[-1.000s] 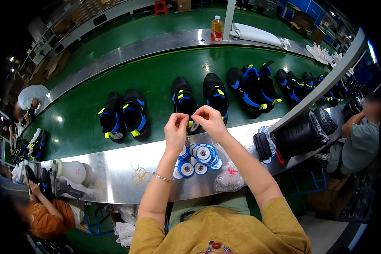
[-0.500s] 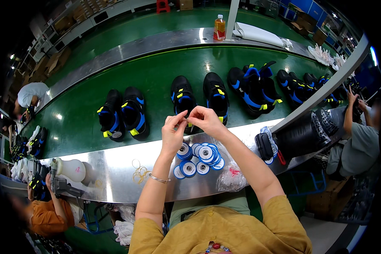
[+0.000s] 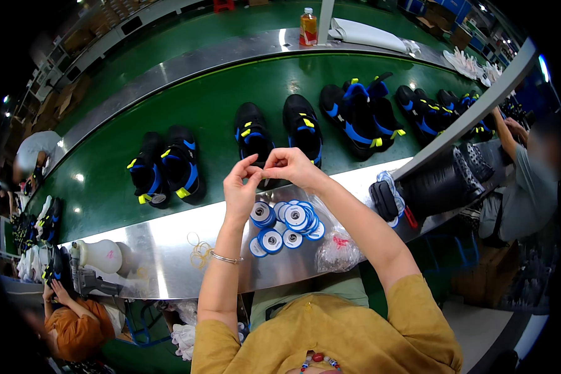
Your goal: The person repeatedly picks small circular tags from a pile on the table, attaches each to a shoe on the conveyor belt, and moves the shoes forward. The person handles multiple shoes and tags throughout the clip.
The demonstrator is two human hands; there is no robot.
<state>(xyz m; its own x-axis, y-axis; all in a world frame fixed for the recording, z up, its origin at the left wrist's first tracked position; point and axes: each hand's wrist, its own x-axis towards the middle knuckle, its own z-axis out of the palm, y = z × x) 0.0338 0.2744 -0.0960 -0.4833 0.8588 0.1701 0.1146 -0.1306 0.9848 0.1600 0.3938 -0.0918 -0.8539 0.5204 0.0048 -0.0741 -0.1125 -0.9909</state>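
1. We raise our left hand (image 3: 242, 190) and right hand (image 3: 291, 167) together above the front edge of the green conveyor belt (image 3: 218, 109), fingertips meeting between them.
2. Both hands are pinched, thumb against forefinger, apparently on something very thin; we cannot tell what it is, since it is too small to make out.
3. Just below our hands, a cluster of blue-and-white tape spools (image 3: 287, 221) lies on the shiny metal ledge (image 3: 156, 249), beside a crumpled clear plastic bag (image 3: 336, 249).
4. A few rubber bands (image 3: 199, 249) lie on the ledge to the left of the spools, and a white squeeze bottle (image 3: 100, 255) sits further left.
5. Directly beyond our fingers, a pair of black shoes (image 3: 277, 131) with blue and yellow trim rests on the belt; another pair (image 3: 165, 165) stands to its left.
6. At the right, another person (image 3: 523, 181) in a grey shirt works near more shoes.
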